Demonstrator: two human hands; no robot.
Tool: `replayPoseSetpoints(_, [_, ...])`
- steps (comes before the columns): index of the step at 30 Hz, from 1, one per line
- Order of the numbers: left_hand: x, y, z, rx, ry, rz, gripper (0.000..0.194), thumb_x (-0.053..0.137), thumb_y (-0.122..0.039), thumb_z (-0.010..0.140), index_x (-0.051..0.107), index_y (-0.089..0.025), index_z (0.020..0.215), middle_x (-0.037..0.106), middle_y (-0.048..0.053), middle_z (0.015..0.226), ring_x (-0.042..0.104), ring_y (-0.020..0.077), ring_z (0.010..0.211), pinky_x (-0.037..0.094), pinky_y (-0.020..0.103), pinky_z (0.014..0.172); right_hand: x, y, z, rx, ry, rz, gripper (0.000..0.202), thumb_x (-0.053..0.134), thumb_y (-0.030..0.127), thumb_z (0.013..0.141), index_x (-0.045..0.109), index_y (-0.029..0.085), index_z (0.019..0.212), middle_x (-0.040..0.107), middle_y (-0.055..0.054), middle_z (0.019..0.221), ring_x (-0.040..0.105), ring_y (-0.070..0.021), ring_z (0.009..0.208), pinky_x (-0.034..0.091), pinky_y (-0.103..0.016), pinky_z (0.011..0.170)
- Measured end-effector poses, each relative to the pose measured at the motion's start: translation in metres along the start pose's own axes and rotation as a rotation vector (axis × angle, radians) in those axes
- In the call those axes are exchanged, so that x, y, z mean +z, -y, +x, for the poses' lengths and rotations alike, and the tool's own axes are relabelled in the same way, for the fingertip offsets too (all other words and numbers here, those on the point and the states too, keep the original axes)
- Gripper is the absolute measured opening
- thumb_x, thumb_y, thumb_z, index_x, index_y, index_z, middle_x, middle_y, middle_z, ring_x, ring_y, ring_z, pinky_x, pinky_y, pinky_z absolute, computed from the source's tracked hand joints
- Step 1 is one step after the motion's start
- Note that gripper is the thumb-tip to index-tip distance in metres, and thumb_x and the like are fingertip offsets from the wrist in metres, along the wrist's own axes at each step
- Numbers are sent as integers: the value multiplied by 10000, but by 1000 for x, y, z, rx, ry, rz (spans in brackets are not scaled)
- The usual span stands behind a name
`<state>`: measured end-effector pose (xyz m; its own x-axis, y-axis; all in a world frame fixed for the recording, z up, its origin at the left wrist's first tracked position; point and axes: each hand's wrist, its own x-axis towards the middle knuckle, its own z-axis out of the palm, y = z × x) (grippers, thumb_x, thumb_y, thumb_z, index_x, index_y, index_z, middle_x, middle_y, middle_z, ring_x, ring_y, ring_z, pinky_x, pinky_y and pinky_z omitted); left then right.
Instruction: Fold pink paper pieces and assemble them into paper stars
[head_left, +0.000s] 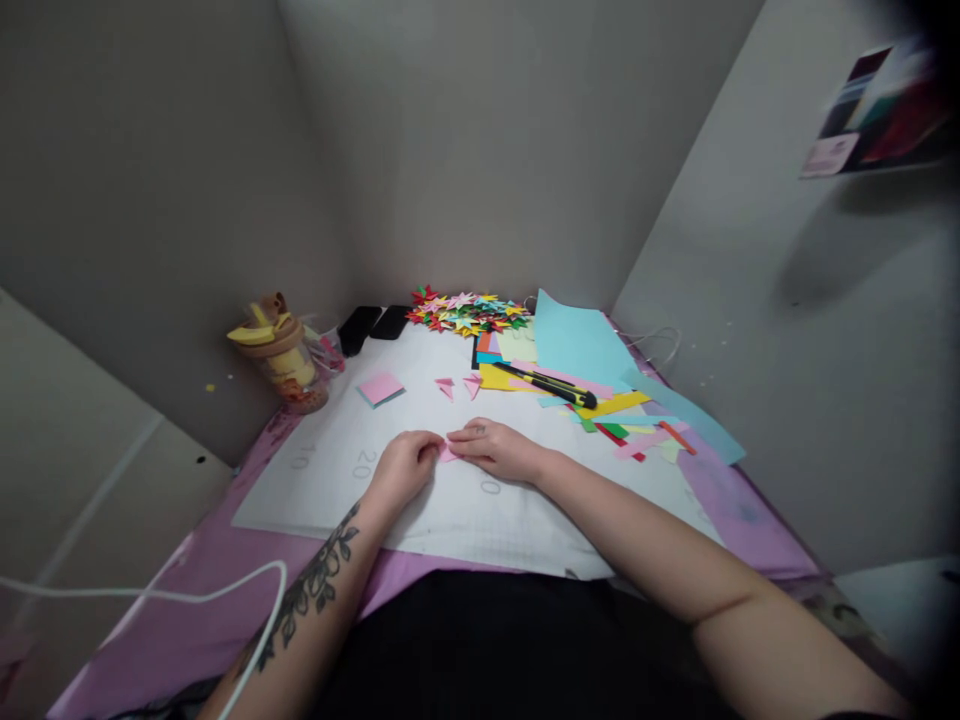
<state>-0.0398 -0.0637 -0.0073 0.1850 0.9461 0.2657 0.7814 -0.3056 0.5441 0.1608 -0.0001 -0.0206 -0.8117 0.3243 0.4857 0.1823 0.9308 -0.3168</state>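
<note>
A small piece of pink paper (450, 453), apparently folded, lies on the white sheet between my two hands. My left hand (405, 468) is closed, with thumb and forefinger pinching its left edge. From the other side, my right hand (501, 450) grips the paper with its fingers pressed together, covering much of it. Just beyond my hands sit two small folded pink pieces (445, 386) (472, 385). To their left rests a stack of square papers (381, 388) with pink on top.
Several colourful folded paper stars (469, 312) are heaped at the back. A black-and-yellow box cutter (551, 384) lies over paper strips at right, near a light-blue sheet (581, 340). Two black phones (360, 328) and a cup (285, 365) stand at left. A white cable (281, 590) crosses my left forearm.
</note>
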Motion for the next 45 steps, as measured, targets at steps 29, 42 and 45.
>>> replayPoseSetpoints(29, [3,-14,-27,182,44,356,332,437,-63,808,650,-209,1015,602,67,918,513,178,849,437,316,811,-2,-14,4,82,-14,-13,233,492,187,866,666,190,1022,619,-102,1151,544,-189,998,465,-375,869])
replayPoseSetpoints(42, [-1,-35,-27,106,238,555,375,419,-164,859,483,-295,1204,513,61,920,503,182,793,420,301,706,0,-13,4,83,2,20,239,499,161,856,662,198,1027,649,-89,1090,541,-185,988,462,-385,873])
replayPoseSetpoints(45, [2,-41,-29,21,270,592,434,390,-142,857,419,-302,1259,499,70,933,515,181,779,427,286,665,0,-12,4,80,6,28,276,500,103,826,658,186,1036,645,-88,1099,531,-191,1000,463,-391,881])
